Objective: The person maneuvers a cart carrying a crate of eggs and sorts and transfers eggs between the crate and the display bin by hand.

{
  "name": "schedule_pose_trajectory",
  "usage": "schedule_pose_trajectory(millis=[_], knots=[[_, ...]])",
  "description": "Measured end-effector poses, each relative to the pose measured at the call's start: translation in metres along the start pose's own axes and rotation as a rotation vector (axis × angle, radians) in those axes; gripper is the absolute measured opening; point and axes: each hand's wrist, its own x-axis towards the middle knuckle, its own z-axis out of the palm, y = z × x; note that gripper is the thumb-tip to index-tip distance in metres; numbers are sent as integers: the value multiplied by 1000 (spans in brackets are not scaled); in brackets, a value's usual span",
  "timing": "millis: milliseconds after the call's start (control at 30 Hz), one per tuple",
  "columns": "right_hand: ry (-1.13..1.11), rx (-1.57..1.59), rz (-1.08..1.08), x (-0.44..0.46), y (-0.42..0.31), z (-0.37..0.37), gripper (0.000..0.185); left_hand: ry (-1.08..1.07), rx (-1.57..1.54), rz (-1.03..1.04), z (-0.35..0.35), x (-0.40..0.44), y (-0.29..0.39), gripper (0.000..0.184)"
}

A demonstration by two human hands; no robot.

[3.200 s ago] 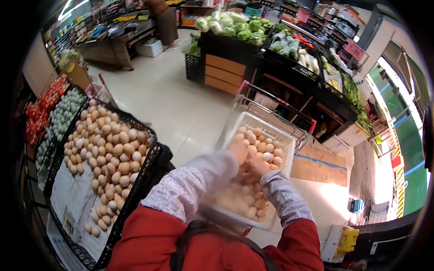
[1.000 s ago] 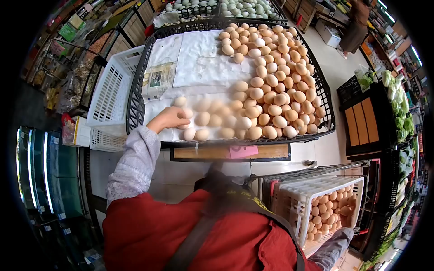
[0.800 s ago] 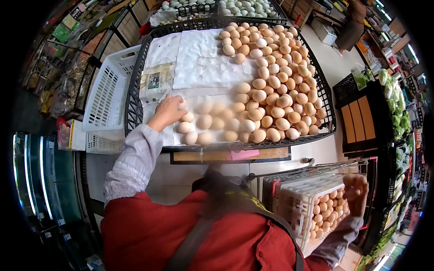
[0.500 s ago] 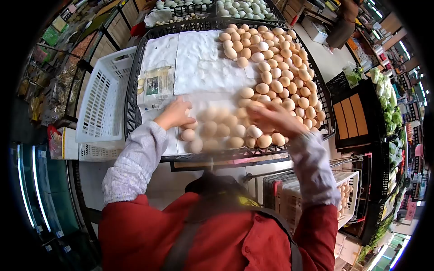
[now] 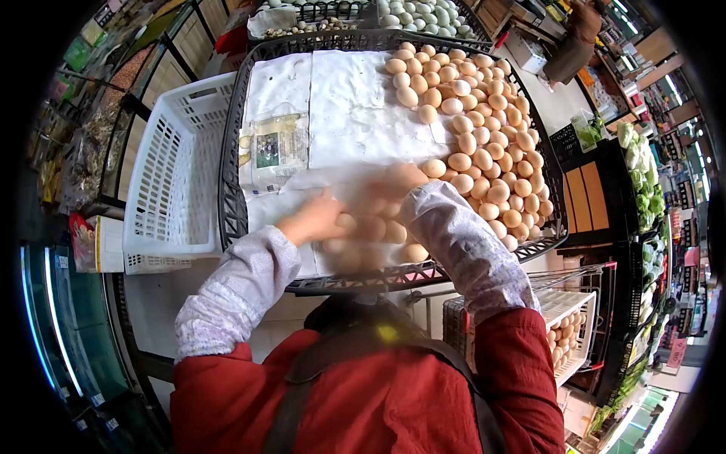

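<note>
Brown eggs (image 5: pixel 499 193) lie in a heap along the right side of a large black plastic crate (image 5: pixel 231 163). At the crate's near side, my left hand (image 5: pixel 314 218) is beside a small group of eggs (image 5: pixel 395 232), its thumb raised apart and its other fingers partly hidden. My right hand (image 5: pixel 404 181) reaches over the far side of this group, its fingers smeared by motion. I cannot tell whether it holds an egg. One egg (image 5: pixel 414 253) sits by the near rim below my right sleeve. White padding (image 5: pixel 352 113) lines the crate floor.
A white slatted basket (image 5: pixel 170 178) stands left of the crate. At the right, a cart holds a white basket (image 5: pixel 582 352) with eggs inside. Pale eggs (image 5: pixel 427 17) fill trays beyond the crate. Another person (image 5: pixel 576 45) is at the far right, near vegetable shelves (image 5: pixel 639 174).
My right hand has swept left across the near part of the crate, toward my left hand. The near eggs are now bunched between the hands, with bare lining to their left. The view has shifted slightly.
</note>
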Motion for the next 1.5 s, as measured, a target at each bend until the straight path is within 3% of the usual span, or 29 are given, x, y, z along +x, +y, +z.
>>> schedule_pose_trajectory(millis=[33,100,200,333,400,500,567,633,733,767,833,933,1000,1033,1100,1167,1200,1300,1333,1400,1433,1500], knots=[[24,2,2,6,1,4,43,-4,0,3,4,3,-1,53],[62,-545,-186,41,20,22,41,31,-3,-16,14,9,-4,61],[70,-760,-283,62,34,40,43,93,-124,21,14,7,1,72],[191,-665,-227,53,33,37,46,75,-99,-5,10,7,3,78],[380,-513,-311,38,28,28,26,96,-214,28,2,3,6,77],[324,-431,-455,23,2,25,28,1,-189,-54,-8,-1,10,78],[229,-436,-614,11,-13,30,23,65,-223,-32,-1,-1,4,77],[195,-451,-791,46,-1,59,18,29,-292,-60,-4,-2,8,51],[274,-589,-655,61,-5,90,18,140,-330,34,-1,-11,15,52],[178,-679,-593,76,-5,104,16,183,-296,49,11,-9,5,50],[445,-708,-738,80,7,120,15,185,-216,27,14,-8,5,46],[539,-623,-735,81,14,131,14,165,-221,64,16,-7,7,45],[610,-559,-711,59,23,110,16,117,-290,106,11,-7,9,50],[592,-513,-764,31,26,89,17,-4,-312,51,-8,-14,32,49],[545,-329,-800,-30,35,49,21,209,-168,202,2,-1,-2,42],[643,-155,-871,-76,70,13,22,272,-145,171,-22,-1,25,37],[693,-62,-836,-101,95,-5,21,347,-132,122,-37,-3,41,33],[884,158,-665,-206,191,-53,24,448,-244,239,-54,5,98,22],[950,187,-493,-222,238,-58,20,442,-238,251,-52,9,122,22],[1172,66,-262,-286,327,-63,14,444,-327,494,-45,16,179,18],[1104,108,42,-319,367,-65,18,385,-397,573,-36,20,209,15],[1078,55,367,-364,460,-51,27,254,-393,734,-19,32,269,13]])
